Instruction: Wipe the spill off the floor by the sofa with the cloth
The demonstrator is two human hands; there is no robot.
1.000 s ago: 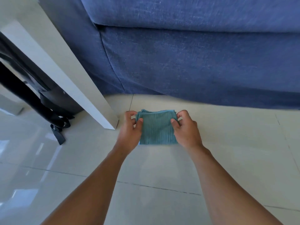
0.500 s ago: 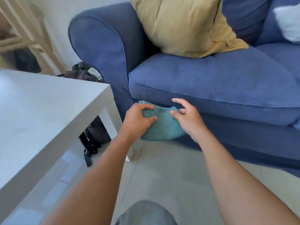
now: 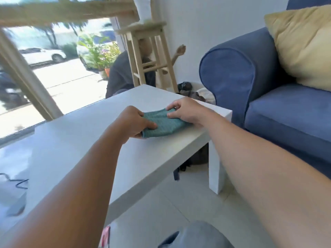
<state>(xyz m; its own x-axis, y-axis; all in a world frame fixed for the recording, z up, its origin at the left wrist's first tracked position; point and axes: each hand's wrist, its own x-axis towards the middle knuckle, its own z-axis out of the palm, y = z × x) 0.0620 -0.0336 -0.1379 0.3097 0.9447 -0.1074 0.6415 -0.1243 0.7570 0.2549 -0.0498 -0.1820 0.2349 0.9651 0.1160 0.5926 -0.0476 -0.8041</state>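
The room is bright, with a big window (image 3: pixel 53 68) on the left and a white table (image 3: pixel 89 140) in the middle of the pale tiled floor (image 3: pixel 157 203). A wooden stool (image 3: pixel 150 56) stands by the wall behind the table. The person reaches both arms out over the table top. The left hand (image 3: pixel 133 122) is curled, with the thumb on top of the near left corner of the green cloth (image 3: pixel 162 124) and the fingers tucked under it, so it pinches that end. The cloth is folded and sits on the table near the right edge; I think it is held flat so it can be put down neatly. The right hand (image 3: pixel 184 111) pinches the far right end with bent fingers. Further right is the blue sofa (image 3: pixel 268 108) with a yellow cushion (image 3: pixel 300 43). I see no spill on the floor by the sofa, so the wiping looks done.
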